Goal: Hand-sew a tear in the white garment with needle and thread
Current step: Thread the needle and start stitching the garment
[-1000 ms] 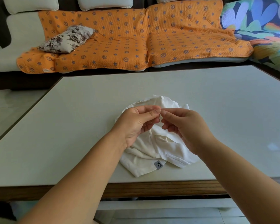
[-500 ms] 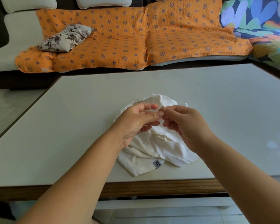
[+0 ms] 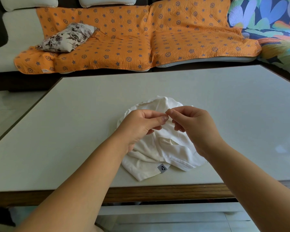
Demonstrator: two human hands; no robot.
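A crumpled white garment (image 3: 149, 158) with a small grey label (image 3: 162, 168) lies on the table near its front edge. Both hands hover just above it, fingertips meeting over its far half. My left hand (image 3: 141, 126) has its fingers curled, and its thumb and forefinger pinch something tiny, apparently the needle, which is too small to make out. My right hand (image 3: 192, 126) pinches with thumb and forefinger right beside the left fingertips. A faint white thread (image 3: 179, 138) seems to hang below the right hand. The tear is not visible.
The pale table (image 3: 70, 131) has a wooden front edge (image 3: 157, 193). Behind it stands a sofa with an orange patterned cover (image 3: 141, 39), a floral cushion (image 3: 67, 37) and a colourful throw (image 3: 266, 19) at the right.
Both hands have stayed together above the garment. The fingertips shifted slightly, and the right thumb and forefinger now sit a little higher against the left thumb.
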